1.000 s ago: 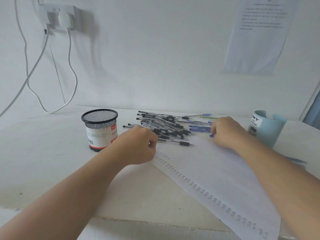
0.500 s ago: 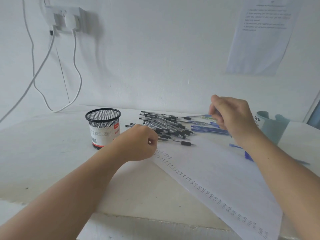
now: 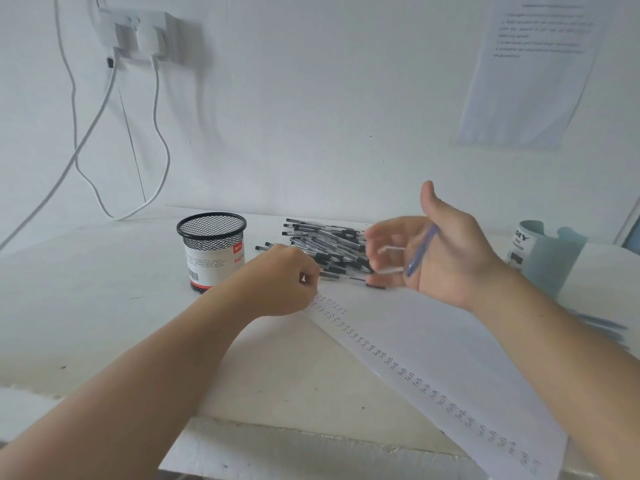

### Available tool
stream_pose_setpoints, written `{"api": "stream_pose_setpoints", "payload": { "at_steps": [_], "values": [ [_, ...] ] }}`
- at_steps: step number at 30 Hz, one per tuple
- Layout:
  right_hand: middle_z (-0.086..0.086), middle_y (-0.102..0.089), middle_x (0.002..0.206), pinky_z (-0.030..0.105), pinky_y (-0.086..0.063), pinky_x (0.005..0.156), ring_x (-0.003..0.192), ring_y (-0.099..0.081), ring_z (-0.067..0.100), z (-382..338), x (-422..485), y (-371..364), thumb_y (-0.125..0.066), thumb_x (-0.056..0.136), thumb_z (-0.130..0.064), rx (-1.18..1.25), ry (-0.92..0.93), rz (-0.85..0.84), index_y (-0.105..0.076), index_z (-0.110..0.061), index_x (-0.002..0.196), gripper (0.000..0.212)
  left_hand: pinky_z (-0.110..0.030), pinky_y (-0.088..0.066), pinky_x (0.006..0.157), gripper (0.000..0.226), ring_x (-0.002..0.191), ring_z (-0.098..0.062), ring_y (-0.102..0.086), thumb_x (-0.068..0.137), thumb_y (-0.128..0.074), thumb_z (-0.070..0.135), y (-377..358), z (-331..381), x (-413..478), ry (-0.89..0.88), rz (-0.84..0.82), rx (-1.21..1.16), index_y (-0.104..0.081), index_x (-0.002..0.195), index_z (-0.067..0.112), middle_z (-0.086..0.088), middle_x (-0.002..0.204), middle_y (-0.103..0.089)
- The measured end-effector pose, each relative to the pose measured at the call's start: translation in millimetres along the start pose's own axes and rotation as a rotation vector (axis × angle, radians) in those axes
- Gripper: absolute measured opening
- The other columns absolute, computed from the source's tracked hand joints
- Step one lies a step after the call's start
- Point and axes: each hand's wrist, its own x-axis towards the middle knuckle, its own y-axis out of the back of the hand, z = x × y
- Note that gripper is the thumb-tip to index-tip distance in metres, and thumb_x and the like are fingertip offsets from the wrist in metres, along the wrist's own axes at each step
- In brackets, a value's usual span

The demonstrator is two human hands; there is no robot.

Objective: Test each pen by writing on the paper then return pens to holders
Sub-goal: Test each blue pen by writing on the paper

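Note:
My right hand (image 3: 450,261) is raised above the far end of the paper (image 3: 433,348), thumb up, its blurred fingers curled round a blue pen (image 3: 420,252) lying across the palm. My left hand (image 3: 280,278) rests as a fist on the paper's top left corner and holds nothing. A column of small written marks runs down the paper's left edge. A pile of black pens (image 3: 329,242) lies on the table behind both hands. The black mesh holder (image 3: 211,251) stands left of the pile, and the light blue holder (image 3: 550,258) stands at the right, behind my right forearm.
A few blue pens (image 3: 602,327) lie blurred on the table to the right of my right forearm. White cables (image 3: 104,109) hang from a wall socket at the upper left. A printed sheet (image 3: 530,71) is stuck on the wall at the upper right.
My right hand picked a blue pen from beside the pile, lifted it and turned palm-up with the pen in it. My left hand stayed on the paper's corner.

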Motion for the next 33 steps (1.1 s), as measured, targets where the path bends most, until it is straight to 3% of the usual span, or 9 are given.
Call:
{"api": "stream_pose_setpoints", "payload": {
  "at_steps": [3,7,11,13,15,18,21,27,33],
  "values": [
    [0.018,-0.058,0.057,0.037,-0.050,0.062,0.053,-0.052,0.028,9.8,3.2,0.2,-0.028,0.095,-0.074,-0.177,-0.122,-0.005,-0.078,0.002,0.092,0.091,-0.037,-0.055,0.066,0.019,0.066,-0.013,-0.052,0.080,-0.059,0.011,-0.2,0.0,0.0,-0.005,0.003,0.008,-0.066,0.065,0.019,0.007,0.058,-0.055],
    [0.023,-0.073,0.087,0.032,-0.057,0.057,0.067,-0.072,0.027,20.1,4.6,-8.9,-0.048,0.094,-0.057,-0.244,-0.201,-0.083,-0.075,-0.004,0.095,0.059,-0.040,-0.054,0.065,0.023,0.063,-0.015,-0.049,0.078,-0.056,0.012,0.2,-0.2,0.5,-0.021,0.005,0.018,-0.056,0.058,0.022,0.006,0.056,-0.051],
    [0.027,-0.073,0.094,0.032,-0.058,0.057,0.069,-0.072,0.029,32.4,11.0,-14.3,-0.046,0.093,-0.062,-0.264,-0.258,-0.097,-0.074,-0.004,0.101,0.065,-0.041,-0.054,0.064,0.018,0.062,-0.018,-0.048,0.074,-0.051,0.019,0.2,-1.5,0.3,-0.020,-0.002,0.012,-0.055,0.057,0.024,0.005,0.055,-0.050],
    [0.024,-0.072,0.087,0.028,-0.053,0.052,0.062,-0.067,0.025,38.5,14.4,-15.4,-0.066,0.086,-0.060,-0.286,-0.206,-0.084,-0.072,-0.004,0.092,0.056,-0.039,-0.054,0.063,0.018,0.062,-0.017,-0.049,0.074,-0.051,0.020,0.0,-0.8,0.2,-0.009,-0.003,0.004,-0.057,0.058,0.024,0.005,0.055,-0.051],
    [0.009,-0.063,0.066,0.024,-0.041,0.046,0.051,-0.050,0.016,46.3,16.5,-13.9,-0.087,0.077,-0.034,-0.559,-0.047,0.007,-0.065,-0.007,0.078,0.035,-0.033,-0.051,0.061,0.018,0.066,-0.017,-0.052,0.079,-0.056,0.015,-0.3,0.8,-0.1,0.011,-0.010,0.009,-0.064,0.063,0.020,0.005,0.058,-0.054],
    [-0.005,-0.051,0.054,0.026,-0.035,0.054,0.051,-0.043,0.011,57.1,22.2,-16.3,-0.084,0.078,-0.013,-0.966,0.139,0.165,-0.054,-0.015,0.061,0.034,-0.027,-0.044,0.060,0.024,0.067,-0.014,-0.049,0.082,-0.056,0.012,-0.3,2.7,0.0,0.018,-0.009,0.016,-0.062,0.061,0.021,0.005,0.059,-0.054],
    [-0.008,-0.040,0.050,0.029,-0.030,0.057,0.052,-0.038,0.013,60.8,25.7,-15.5,-0.080,0.076,-0.010,-0.981,0.152,0.221,-0.042,-0.018,0.054,0.045,-0.026,-0.041,0.058,0.030,0.066,-0.013,-0.048,0.082,-0.056,0.011,-0.5,2.5,-0.5,0.022,-0.007,0.009,-0.056,0.056,0.025,0.005,0.058,-0.052],
    [0.008,-0.045,0.058,0.031,-0.031,0.059,0.056,-0.040,0.018,64.2,27.2,-8.4,-0.080,0.076,-0.008,-0.929,0.144,0.199,-0.045,-0.008,0.058,0.039,-0.024,-0.040,0.056,0.023,0.070,-0.014,-0.052,0.083,-0.055,0.010,-0.5,3.6,-0.6,0.027,-0.010,0.004,-0.065,0.064,0.019,0.006,0.061,-0.055],
    [0.008,-0.049,0.059,0.029,-0.033,0.059,0.057,-0.044,0.017,66.5,26.3,-8.4,-0.081,0.077,-0.007,-0.928,0.169,0.176,-0.046,-0.011,0.056,0.041,-0.025,-0.037,0.056,0.027,0.066,-0.012,-0.048,0.082,-0.056,0.009,-0.7,2.0,-0.8,0.011,-0.004,0.001,-0.058,0.058,0.022,0.007,0.058,-0.052]
  ]
}}
